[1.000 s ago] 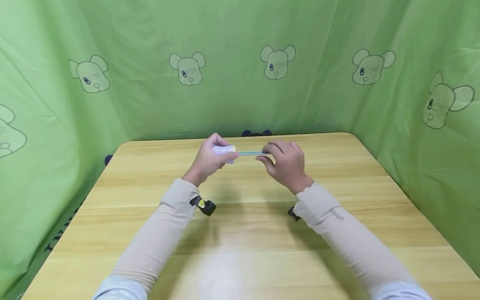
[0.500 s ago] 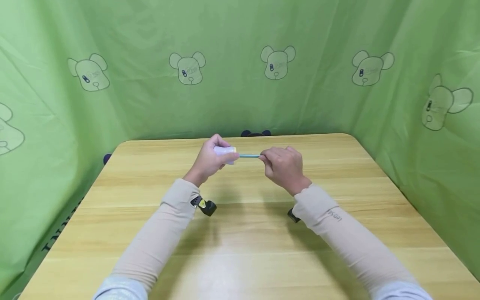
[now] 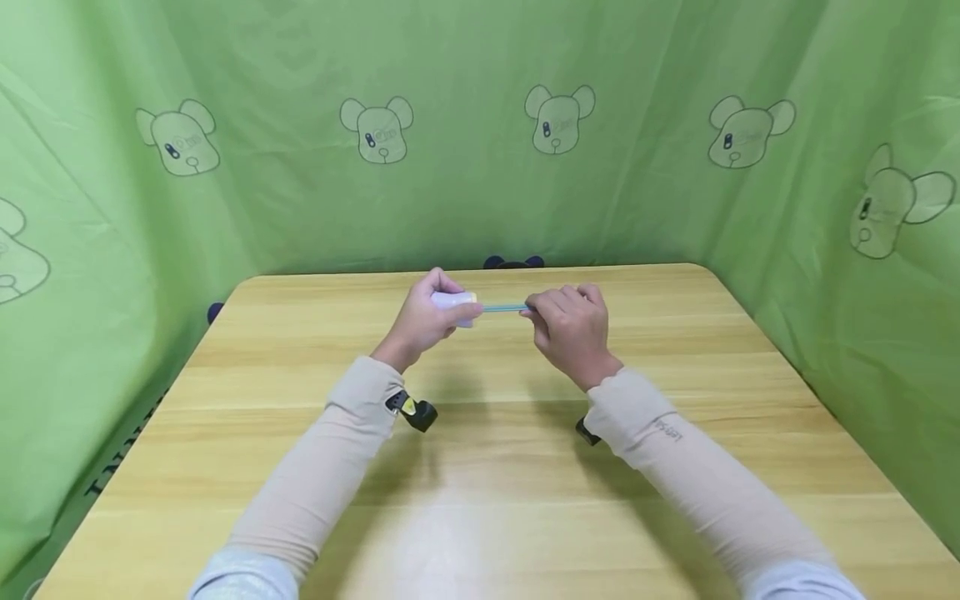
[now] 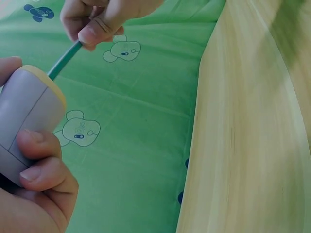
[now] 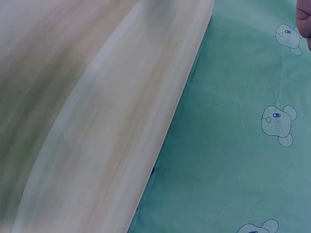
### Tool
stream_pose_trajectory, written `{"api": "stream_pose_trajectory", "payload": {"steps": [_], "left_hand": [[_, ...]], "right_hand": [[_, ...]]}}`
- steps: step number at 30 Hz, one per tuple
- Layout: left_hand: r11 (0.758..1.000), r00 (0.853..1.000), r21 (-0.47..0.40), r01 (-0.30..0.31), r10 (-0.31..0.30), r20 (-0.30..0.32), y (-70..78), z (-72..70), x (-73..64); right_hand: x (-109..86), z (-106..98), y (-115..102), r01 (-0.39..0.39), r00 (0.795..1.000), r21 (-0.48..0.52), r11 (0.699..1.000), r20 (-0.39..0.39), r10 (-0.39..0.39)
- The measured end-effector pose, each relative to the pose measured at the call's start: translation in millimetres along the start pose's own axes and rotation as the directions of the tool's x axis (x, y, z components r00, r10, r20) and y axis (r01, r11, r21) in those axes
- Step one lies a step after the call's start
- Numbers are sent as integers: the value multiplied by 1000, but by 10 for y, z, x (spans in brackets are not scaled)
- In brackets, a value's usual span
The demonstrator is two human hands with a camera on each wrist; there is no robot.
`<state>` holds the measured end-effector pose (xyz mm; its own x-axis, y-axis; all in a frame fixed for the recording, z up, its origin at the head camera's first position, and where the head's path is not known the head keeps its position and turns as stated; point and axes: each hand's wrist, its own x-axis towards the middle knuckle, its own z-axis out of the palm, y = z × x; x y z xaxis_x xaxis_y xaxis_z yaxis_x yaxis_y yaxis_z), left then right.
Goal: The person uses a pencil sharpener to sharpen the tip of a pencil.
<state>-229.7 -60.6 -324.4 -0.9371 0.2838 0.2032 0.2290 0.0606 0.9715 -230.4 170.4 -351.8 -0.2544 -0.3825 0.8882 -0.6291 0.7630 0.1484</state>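
My left hand grips a lavender pencil sharpener with a yellow rim, its fingers curled round the body. A teal pencil runs from the yellow-rimmed end across to my right hand, which pinches it between thumb and fingers. In the left wrist view the pencil enters the rim at a slant, and its inner end is hidden inside the sharpener. Both hands are held above the far part of the table. Only a sliver of a hand shows at the top right corner of the right wrist view.
Beneath the hands lies a light wooden table with rounded far corners. A green curtain printed with bear heads surrounds its back and sides. A black wrist camera hangs under the left wrist, another under the right.
A second ago the right fingers were loosely parted at the pencil; they then pinched it, and now the right hand has turned slightly with its knuckles higher. The left hand has hardly moved.
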Motion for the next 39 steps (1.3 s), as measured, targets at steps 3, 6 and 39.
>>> {"api": "stream_pose_trajectory", "payload": {"steps": [3, 6, 39], "left_hand": [[1000, 1000, 13, -5, 5, -4, 10, -9, 0], [999, 1000, 34, -4, 5, -7, 9, -28, 3], [999, 1000, -45, 25, -25, 0, -24, 37, -22]], "right_hand": [[3, 14, 0, 4, 999, 36, 999, 41, -5], [21, 14, 15, 21, 994, 79, 997, 101, -29], [-180, 230, -12, -81, 943, -19, 997, -324, 71]]}}
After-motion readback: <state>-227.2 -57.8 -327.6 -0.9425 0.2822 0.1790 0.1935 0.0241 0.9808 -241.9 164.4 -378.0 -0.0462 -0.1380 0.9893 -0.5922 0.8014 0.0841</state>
